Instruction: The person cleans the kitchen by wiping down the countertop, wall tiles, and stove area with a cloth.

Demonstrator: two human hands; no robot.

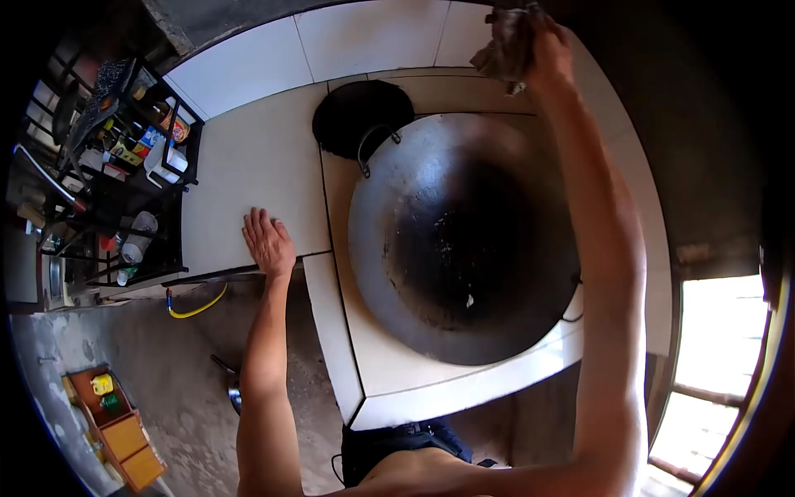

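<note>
Bare arms [267, 364] outstretched
Left hand [270, 242] palm-down at the front edge of the white-tiled counter [248, 157]; right hand [550, 55] curled near its far right corner.

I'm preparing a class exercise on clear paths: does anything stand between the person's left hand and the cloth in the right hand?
Yes, the wok. In this view, a straight line from the left hand on the tiled counter to the cloth crosses the wok's upper-left edge.

Blue packet [150, 137] and orange-labelled container [177, 127]: printing too small to be read. No text, brand, number or sign can be deciphered.
</note>
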